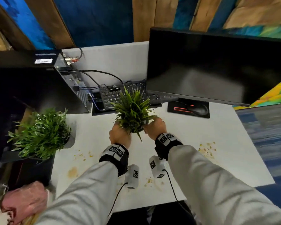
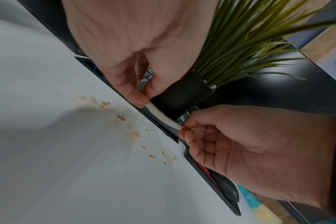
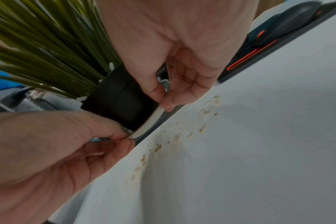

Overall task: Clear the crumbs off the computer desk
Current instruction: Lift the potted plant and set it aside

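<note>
A small grass-like plant (image 1: 133,111) in a black pot (image 2: 182,97) stands on a white saucer (image 2: 163,116). My left hand (image 1: 120,135) and right hand (image 1: 154,127) each pinch the saucer's rim from opposite sides, thumb on top and fingers below. The saucer (image 3: 152,119) seems to hang a little above the white desk (image 1: 185,127), close to the keyboard. Yellow-brown crumbs (image 1: 207,149) lie right of my right arm. More crumbs (image 1: 83,155) lie to the left, and some (image 1: 149,181) sit between my forearms. A tan stain (image 1: 72,172) marks the desk at front left.
A larger leafy plant (image 1: 39,135) in a black pot stands at the desk's left edge. Behind are a black computer tower (image 1: 31,82), a keyboard (image 1: 113,95), a dark monitor (image 1: 217,65), and a mouse (image 1: 198,109) on its pad. A pink crumpled thing (image 1: 23,202) lies at lower left.
</note>
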